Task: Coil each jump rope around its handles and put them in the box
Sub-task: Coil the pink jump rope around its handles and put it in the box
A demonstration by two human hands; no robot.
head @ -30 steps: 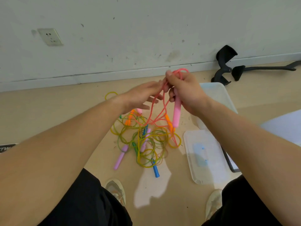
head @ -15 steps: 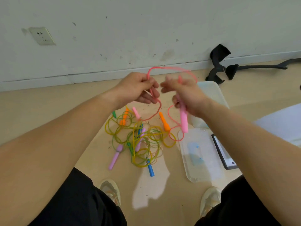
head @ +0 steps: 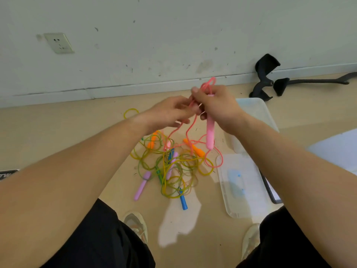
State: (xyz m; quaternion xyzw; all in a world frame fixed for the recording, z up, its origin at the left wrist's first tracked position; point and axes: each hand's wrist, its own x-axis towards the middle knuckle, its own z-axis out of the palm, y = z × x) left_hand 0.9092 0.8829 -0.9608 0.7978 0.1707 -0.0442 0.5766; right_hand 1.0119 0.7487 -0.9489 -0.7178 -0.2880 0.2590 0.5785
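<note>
Right hand point(head: 218, 107) grips smooth pink handle point(head: 210, 134); left hand point(head: 170, 113) pinches thin pink cord point(head: 187, 132).

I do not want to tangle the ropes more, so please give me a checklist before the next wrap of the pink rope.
1. Right hand grips the pink handle: ok.
2. Left hand pinches the pink cord: ok.
3. Pink cord free of the pile: not ok, it trails into it.
4. Turns tight on the handle: cannot tell, the right hand hides them.
5. Box open, lid beside it: ok.
</note>
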